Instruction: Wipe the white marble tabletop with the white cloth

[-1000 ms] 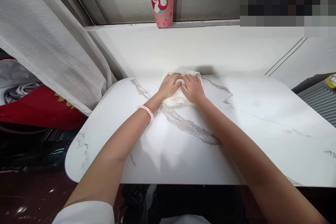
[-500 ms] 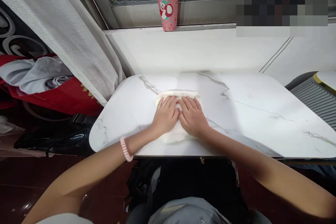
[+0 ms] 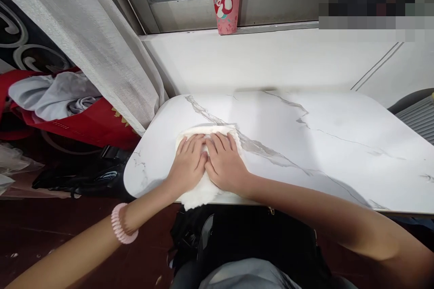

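Observation:
A white cloth [image 3: 200, 195] lies spread on the white marble-patterned tabletop [image 3: 346, 158], left of its middle. Its near end hangs slightly past the front edge. My left hand [image 3: 188, 162] rests flat on the cloth's left part, fingers stretched forward. Beside it, my right hand [image 3: 225, 162] presses flat on the right part, and the two thumbs meet in the middle. Both palms cover much of the cloth, while its far fold shows beyond the fingertips. A pink coiled band [image 3: 122, 223] circles my left wrist.
A pink paper cup [image 3: 226, 2] stands on the window ledge behind the tabletop. Along the left hangs a pale curtain [image 3: 111, 45], near a red bag [image 3: 84, 124] with grey cloth inside. A grey ribbed object [image 3: 420, 117] is at the far right.
Both hands and the cloth have slid left and nearer the front edge, exposing a grey vein on the tabletop. The camera view has shifted slightly.

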A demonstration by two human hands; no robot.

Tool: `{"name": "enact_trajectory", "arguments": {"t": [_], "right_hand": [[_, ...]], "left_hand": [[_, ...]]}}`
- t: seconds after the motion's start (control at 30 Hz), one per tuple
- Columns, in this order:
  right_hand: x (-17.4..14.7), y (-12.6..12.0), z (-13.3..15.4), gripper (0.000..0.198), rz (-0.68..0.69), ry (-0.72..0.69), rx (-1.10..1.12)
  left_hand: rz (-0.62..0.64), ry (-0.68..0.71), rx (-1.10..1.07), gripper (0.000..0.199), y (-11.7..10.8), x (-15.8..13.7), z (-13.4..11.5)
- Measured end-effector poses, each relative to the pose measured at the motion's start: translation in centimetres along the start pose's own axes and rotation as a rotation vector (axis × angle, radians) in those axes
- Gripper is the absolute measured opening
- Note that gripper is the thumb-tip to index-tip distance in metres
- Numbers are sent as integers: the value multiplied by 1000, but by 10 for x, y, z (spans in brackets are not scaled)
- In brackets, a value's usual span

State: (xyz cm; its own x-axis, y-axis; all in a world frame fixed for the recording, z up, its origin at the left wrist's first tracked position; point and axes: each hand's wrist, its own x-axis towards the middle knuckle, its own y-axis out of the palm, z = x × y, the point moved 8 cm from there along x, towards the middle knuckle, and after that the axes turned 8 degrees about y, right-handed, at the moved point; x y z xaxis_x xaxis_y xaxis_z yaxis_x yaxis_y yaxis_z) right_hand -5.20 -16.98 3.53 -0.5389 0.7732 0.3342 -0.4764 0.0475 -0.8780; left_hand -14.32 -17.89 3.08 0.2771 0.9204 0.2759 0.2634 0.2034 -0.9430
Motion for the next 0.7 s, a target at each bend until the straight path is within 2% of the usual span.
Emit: {"name": "enact_trajectory", "arguments": {"t": [0.13,0.3,0.5,0.7], "right_hand": [[40,17,1,51,-3,36,14],[91,36,-8,49,-42,127,8],[142,50,-21,46,-109,186,-2],[185,68,-26,46,-53,230,-26]], "left_hand": [[-7,-6,-54,32,-3,23,41],[-17,16,-150,27,-3,67,89],[-1,27,-223,29,1,113,132],[-10,29,-253,31,3,141,172]]}}
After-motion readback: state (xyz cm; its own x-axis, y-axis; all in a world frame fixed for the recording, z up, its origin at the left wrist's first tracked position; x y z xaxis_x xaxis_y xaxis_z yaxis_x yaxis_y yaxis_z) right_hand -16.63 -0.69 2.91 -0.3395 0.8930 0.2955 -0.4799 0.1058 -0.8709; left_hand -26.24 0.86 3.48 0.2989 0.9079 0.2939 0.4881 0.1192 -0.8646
